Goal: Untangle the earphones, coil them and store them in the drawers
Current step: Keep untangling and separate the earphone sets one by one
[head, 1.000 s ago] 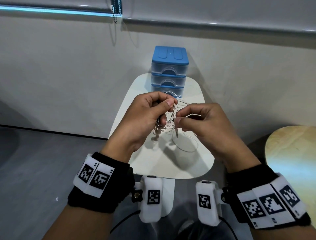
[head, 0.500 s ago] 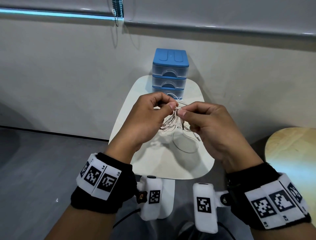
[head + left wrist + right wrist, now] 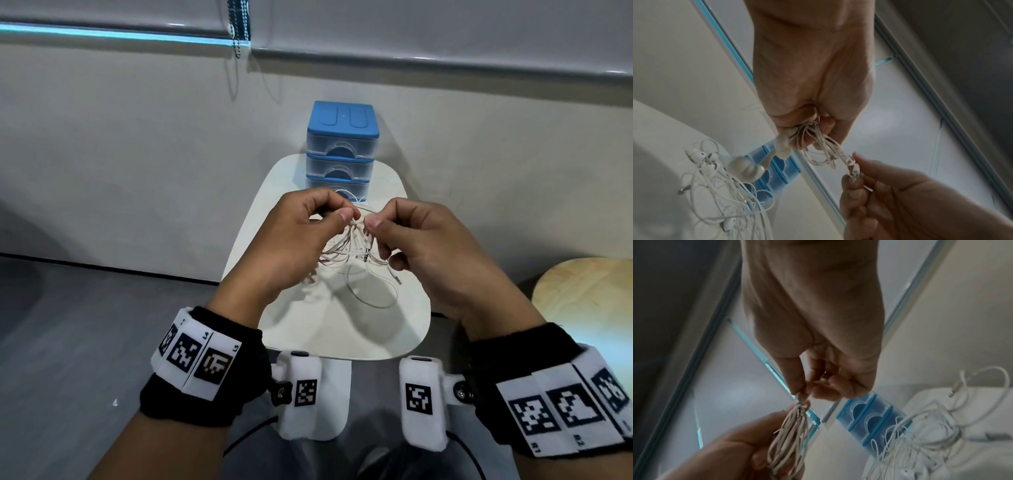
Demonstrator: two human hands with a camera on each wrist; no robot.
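1. The left hand (image 3: 294,240) is gripping a bundle of thin white earphones (image 3: 352,240) in curled fingers (image 3: 828,128), above the smooth, rounded white bench (image 3: 394,329).
2. The right hand (image 3: 424,246) is pinching the bundle's wrapped end.
3. More glossy cords (image 3: 719,199) are lying tangled on the bench before the translucent blue-topped drawers (image 3: 342,137).
4. Wristband tags are reading L4, L5.

Small white table (image 3: 404,329), rounded corners. Blue three-drawer unit (image 3: 342,150) stands at the far edge, centred. Loose tangle of white earphones (image 3: 719,199) lies mid-table, just in front of the drawers, cable loop toward the right edge.
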